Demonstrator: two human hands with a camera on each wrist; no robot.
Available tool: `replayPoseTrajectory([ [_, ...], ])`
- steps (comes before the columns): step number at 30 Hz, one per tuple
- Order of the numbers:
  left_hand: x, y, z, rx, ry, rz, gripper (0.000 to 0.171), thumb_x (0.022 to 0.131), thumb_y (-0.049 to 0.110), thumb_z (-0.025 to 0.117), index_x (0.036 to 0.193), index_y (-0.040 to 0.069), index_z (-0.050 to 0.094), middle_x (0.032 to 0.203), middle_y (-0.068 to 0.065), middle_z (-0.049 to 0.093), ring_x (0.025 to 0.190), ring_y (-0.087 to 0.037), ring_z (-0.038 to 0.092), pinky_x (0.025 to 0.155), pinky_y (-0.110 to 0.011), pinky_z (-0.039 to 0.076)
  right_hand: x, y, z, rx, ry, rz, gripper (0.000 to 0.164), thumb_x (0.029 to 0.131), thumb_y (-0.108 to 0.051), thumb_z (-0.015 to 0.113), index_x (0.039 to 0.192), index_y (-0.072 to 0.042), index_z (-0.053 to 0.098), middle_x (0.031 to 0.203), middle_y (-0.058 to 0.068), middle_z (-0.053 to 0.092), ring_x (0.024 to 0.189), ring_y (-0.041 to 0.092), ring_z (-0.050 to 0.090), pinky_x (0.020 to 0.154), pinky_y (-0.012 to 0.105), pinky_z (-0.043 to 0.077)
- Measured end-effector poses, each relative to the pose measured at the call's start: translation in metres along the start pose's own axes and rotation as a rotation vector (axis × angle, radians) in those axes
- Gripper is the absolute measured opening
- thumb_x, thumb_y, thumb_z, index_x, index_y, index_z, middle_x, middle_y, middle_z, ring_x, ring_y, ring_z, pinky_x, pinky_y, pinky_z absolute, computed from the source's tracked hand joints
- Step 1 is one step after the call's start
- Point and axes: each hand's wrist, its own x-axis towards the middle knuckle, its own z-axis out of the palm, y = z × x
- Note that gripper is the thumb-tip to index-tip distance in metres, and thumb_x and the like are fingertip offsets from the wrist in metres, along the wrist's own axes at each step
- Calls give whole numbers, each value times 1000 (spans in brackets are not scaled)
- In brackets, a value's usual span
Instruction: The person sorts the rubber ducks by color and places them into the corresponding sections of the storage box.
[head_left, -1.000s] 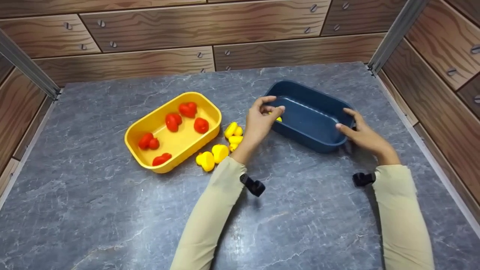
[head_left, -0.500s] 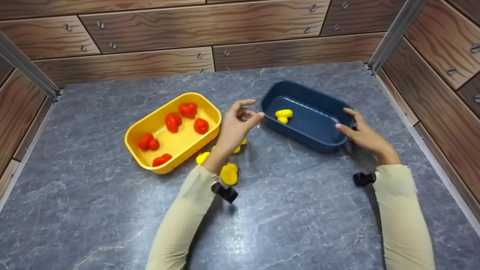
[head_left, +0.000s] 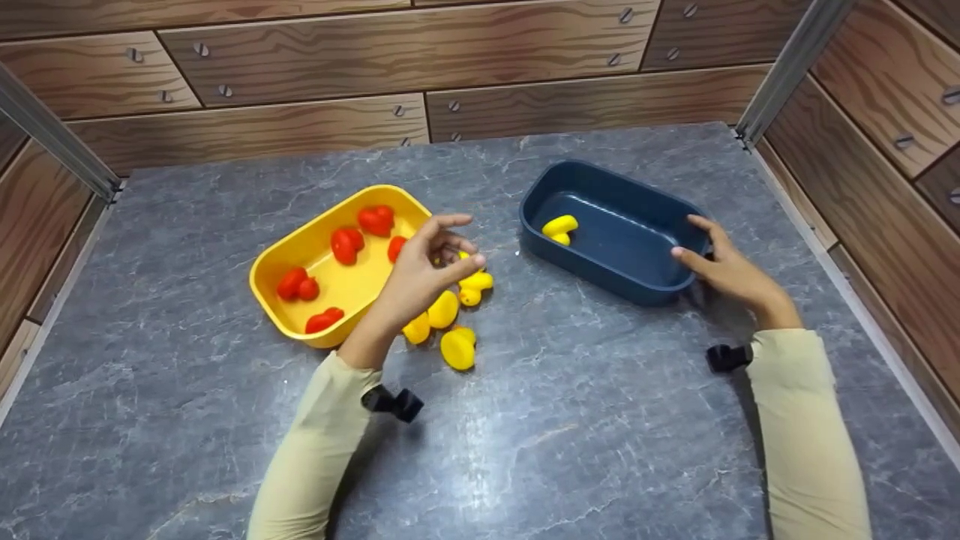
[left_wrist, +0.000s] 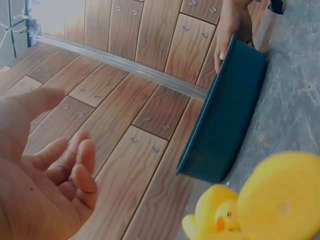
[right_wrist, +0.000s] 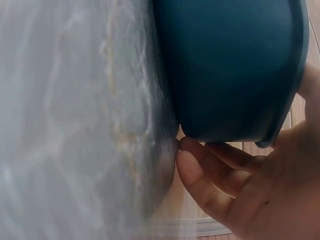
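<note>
Head view: exposure moderate and even, focus acceptable. Light falls from above; a white glare patch lies on the grey, marble-patterned tabletop (head_left: 555,367), and a thin bright streak crosses the floor of the dark-blue, rounded-rectangular plastic bin (head_left: 630,244). Soft shadows lie along the inner sides of the two pale yellow-green fabric sleeves (head_left: 319,446). The side walls lean outward towards the frame edges.

Left wrist view: upper left corner washed out by strong light; contrast low. The large, round-based yellow toy (left_wrist: 280,200) in the foreground is soft-edged.

Right wrist view: tabletop milky and heavily blurred at close range; bin wall dim, its surface detail indistinct
</note>
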Motion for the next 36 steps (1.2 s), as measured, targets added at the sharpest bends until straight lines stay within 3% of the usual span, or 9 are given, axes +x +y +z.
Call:
replayPoseTrajectory([
  [11,-20,-13,-16,215,-204,-31,50,84,14,74,127,1,54,104,-21,62,89,-20,57,81,-29,46,-1,-4,1,-6,20,-25,81,99,-43,46,155,-13,-4,154,36,4,131,45,28,110,57,24],
  [17,-28,-22,-23,388,-338,-55,52,83,21,75,127,0,54,105,-20,63,90,-24,60,73,-28,48,-1,-6,3,-30,22,-26,80,99,-44,46,155,-13,-3,149,35,14,116,38,41,97,38,33],
  [21,-32,-25,-24,464,-366,-107,52,82,24,77,125,5,56,105,-17,65,95,-26,61,75,-29,48,0,-5,5,-16,21,-19,80,99,-44,46,155,-14,-3,152,33,10,118,37,40,97,36,33],
  [28,-34,-27,-21,618,-395,-183,54,80,31,78,128,16,58,108,-7,66,95,-26,62,80,-34,49,0,-7,9,40,39,-56,79,99,-42,48,155,-13,0,151,34,18,122,39,44,77,6,38],
  [32,-33,-30,-19,656,-410,-198,56,79,32,79,129,16,59,112,-6,65,97,-24,62,85,-36,49,1,-8,12,50,48,-74,79,99,-42,48,155,-13,1,152,33,17,131,43,38,87,13,41],
  [34,-33,-31,-19,660,-420,-207,56,78,32,80,128,16,59,113,-6,65,99,-24,62,86,-37,49,1,-8,13,60,57,-93,78,99,-41,48,155,-11,2,155,32,12,137,45,31,100,27,42],
  [36,-32,-31,-19,665,-430,-207,55,78,31,80,127,15,61,113,-6,65,100,-24,62,88,-37,49,2,-9,14,78,70,-119,77,100,-38,48,154,-8,3,156,31,8,141,48,21,109,45,36],
])
